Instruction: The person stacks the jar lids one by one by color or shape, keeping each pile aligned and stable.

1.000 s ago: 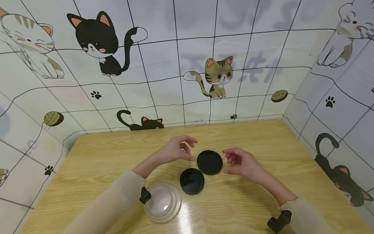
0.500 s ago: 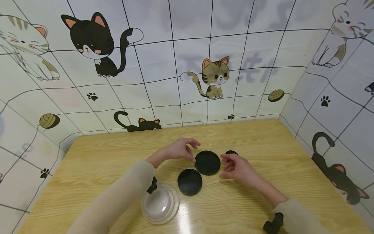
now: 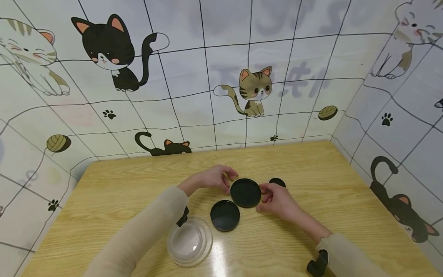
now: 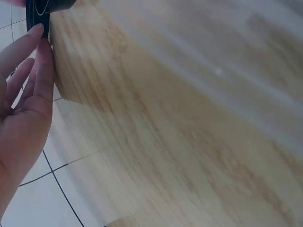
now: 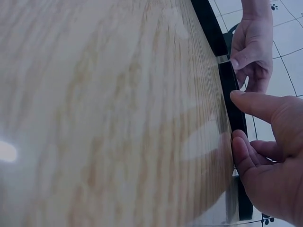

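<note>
A large round black lid (image 3: 245,193) lies on the table between both hands. My left hand (image 3: 214,179) is at its left edge, thumb tip at the rim and fingers loosely bent. In the left wrist view, the left fingertips meet a black rim (image 4: 38,21). My right hand (image 3: 277,200) is at the opposite edge. In the right wrist view, its thumb and forefinger tips touch the rim (image 5: 232,101) from outside. A medium black lid (image 3: 225,215) lies just in front of the large one. Partly behind the right hand is a small black lid (image 3: 278,182).
Clear round plastic pieces (image 3: 189,242), apparently stacked, stand at the left front, near the left sleeve. The wooden table (image 3: 311,165) meets cat-patterned walls at the back and the sides.
My right hand has moved left and slightly down to the large lid's edge, uncovering the small black lid. My left hand has shifted slightly right and down. The lids stay put.
</note>
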`<control>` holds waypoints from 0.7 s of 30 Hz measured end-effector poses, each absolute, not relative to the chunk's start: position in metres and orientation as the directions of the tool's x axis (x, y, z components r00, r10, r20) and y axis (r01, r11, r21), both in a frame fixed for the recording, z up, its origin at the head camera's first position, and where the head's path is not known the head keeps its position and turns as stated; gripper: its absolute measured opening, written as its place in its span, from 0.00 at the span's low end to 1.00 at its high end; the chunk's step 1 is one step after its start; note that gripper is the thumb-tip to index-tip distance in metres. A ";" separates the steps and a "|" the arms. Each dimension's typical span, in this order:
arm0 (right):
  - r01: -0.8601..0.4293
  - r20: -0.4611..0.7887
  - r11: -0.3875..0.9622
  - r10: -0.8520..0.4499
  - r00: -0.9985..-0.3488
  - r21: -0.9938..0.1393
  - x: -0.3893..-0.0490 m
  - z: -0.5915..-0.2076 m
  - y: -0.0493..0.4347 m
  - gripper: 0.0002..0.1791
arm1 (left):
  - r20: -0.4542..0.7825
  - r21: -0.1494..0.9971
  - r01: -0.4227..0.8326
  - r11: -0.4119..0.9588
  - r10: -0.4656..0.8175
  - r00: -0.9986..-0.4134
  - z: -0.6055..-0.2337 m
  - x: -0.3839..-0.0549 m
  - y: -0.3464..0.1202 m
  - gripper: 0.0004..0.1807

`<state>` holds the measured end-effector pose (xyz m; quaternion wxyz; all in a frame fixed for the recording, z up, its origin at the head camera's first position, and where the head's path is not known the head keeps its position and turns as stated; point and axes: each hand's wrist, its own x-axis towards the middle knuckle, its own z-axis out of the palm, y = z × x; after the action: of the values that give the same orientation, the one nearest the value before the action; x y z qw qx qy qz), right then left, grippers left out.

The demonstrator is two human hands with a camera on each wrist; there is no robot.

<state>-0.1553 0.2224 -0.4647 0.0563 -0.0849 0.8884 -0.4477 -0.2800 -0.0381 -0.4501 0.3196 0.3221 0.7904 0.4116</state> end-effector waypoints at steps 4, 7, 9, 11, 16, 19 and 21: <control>-0.094 -0.025 0.597 -0.187 -0.982 -0.797 -0.158 -0.464 0.218 0.38 | -0.234 0.837 0.279 0.471 0.768 -0.596 -0.448 -0.279 -0.037 0.31; -0.100 -0.018 0.607 -0.184 -0.983 -0.788 -0.159 -0.464 0.216 0.38 | -0.237 0.835 0.279 0.474 0.768 -0.594 -0.447 -0.278 -0.037 0.29; -0.104 -0.013 0.612 -0.184 -0.983 -0.784 -0.159 -0.464 0.216 0.37 | -0.241 0.837 0.275 0.474 0.770 -0.591 -0.447 -0.278 -0.037 0.29; -0.108 -0.011 0.610 -0.187 -0.982 -0.785 -0.159 -0.464 0.217 0.37 | -0.241 0.839 0.272 0.472 0.769 -0.591 -0.447 -0.278 -0.037 0.29; -0.094 -0.027 0.586 -0.195 -0.980 -0.805 -0.162 -0.464 0.219 0.38 | -0.252 0.861 0.224 0.456 0.767 -0.591 -0.449 -0.278 -0.038 0.30; -0.092 -0.028 0.578 -0.194 -0.981 -0.811 -0.162 -0.463 0.220 0.39 | -0.256 0.885 0.180 0.430 0.771 -0.583 -0.447 -0.276 -0.038 0.31; -0.101 -0.019 0.575 -0.199 -0.980 -0.812 -0.163 -0.461 0.221 0.40 | -0.252 0.895 0.161 0.415 0.770 -0.586 -0.446 -0.274 -0.039 0.32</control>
<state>-0.1627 0.2214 -0.4615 0.0543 -0.0848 0.8857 -0.4531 -0.2745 -0.0387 -0.4457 0.3396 0.3025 0.7696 0.4483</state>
